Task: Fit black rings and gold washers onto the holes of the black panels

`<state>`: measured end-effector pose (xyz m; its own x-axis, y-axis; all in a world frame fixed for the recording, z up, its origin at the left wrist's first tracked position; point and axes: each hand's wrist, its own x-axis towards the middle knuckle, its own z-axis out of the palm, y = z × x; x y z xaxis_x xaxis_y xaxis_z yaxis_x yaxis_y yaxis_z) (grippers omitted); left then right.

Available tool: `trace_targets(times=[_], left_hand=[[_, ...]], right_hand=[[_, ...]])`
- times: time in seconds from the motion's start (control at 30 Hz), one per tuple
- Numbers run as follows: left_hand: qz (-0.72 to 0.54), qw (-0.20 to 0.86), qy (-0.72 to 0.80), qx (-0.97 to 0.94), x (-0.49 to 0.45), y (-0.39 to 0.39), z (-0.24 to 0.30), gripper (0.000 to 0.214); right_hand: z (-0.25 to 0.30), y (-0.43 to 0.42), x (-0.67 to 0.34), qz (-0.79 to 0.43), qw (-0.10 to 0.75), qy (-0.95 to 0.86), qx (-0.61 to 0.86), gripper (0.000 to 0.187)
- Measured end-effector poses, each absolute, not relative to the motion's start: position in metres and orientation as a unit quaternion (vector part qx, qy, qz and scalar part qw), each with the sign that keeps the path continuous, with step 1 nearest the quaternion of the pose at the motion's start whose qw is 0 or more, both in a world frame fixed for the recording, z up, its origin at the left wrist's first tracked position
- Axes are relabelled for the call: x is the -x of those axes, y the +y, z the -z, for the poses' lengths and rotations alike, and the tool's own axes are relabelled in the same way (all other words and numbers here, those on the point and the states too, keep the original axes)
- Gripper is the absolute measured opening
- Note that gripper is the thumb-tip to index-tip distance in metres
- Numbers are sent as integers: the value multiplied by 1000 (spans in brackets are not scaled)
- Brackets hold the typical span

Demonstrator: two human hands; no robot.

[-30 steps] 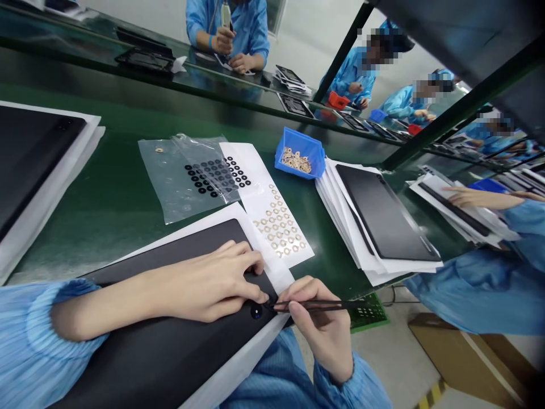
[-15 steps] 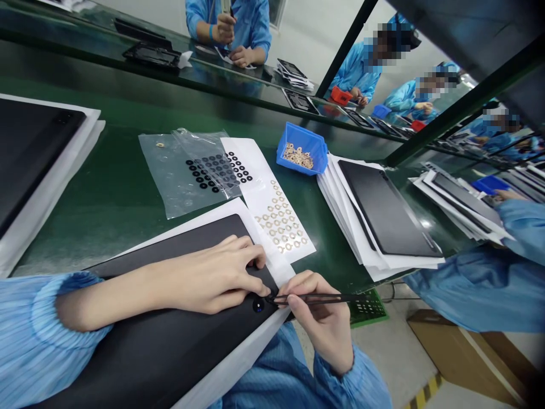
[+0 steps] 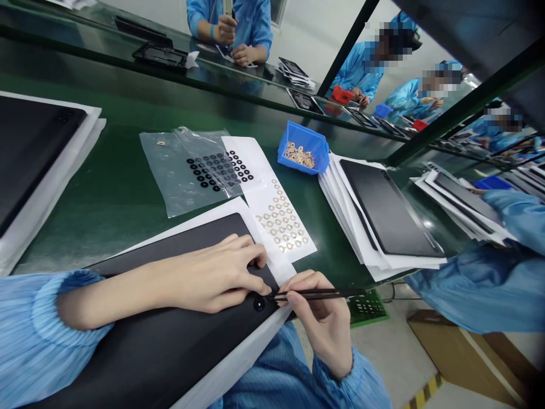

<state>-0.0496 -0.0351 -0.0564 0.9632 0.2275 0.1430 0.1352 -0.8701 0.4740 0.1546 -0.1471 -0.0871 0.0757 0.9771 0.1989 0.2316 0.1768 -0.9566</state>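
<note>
A black tablet back cover (image 3: pixel 170 341) lies on white paper at the near edge of the green bench. My left hand (image 3: pixel 213 275) rests on its corner, fingers curled and pressed down beside a round camera lens (image 3: pixel 258 304). My right hand (image 3: pixel 321 324) pinches black tweezers (image 3: pixel 315 294), whose tips touch the cover just above that lens, against my left fingertips. What the tips hold is too small to see. A white sheet of small gold rings (image 3: pixel 281 224) and a sheet of black rings (image 3: pixel 221 167) under a clear bag lie just beyond.
A blue bin of gold rings (image 3: pixel 303 149) stands behind the sheets. A stack of papers with another black cover (image 3: pixel 385 213) is on the right, one more (image 3: pixel 29 153) at far left. A co-worker's blue sleeve (image 3: pixel 481 284) is at right; other workers sit across the bench.
My right hand has risen slightly and the tweezers' tips have crept up toward my left fingertips. The co-worker's hand at right has drawn back out of view. My left hand has stayed put.
</note>
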Motion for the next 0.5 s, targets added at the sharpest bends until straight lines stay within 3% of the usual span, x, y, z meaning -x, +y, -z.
trace_targets(times=[0.5], left_hand=[[-86,240,92,-963,50,-35,57,38]], right_hand=[[89,-146,-159,-397,528,-576,482,6]])
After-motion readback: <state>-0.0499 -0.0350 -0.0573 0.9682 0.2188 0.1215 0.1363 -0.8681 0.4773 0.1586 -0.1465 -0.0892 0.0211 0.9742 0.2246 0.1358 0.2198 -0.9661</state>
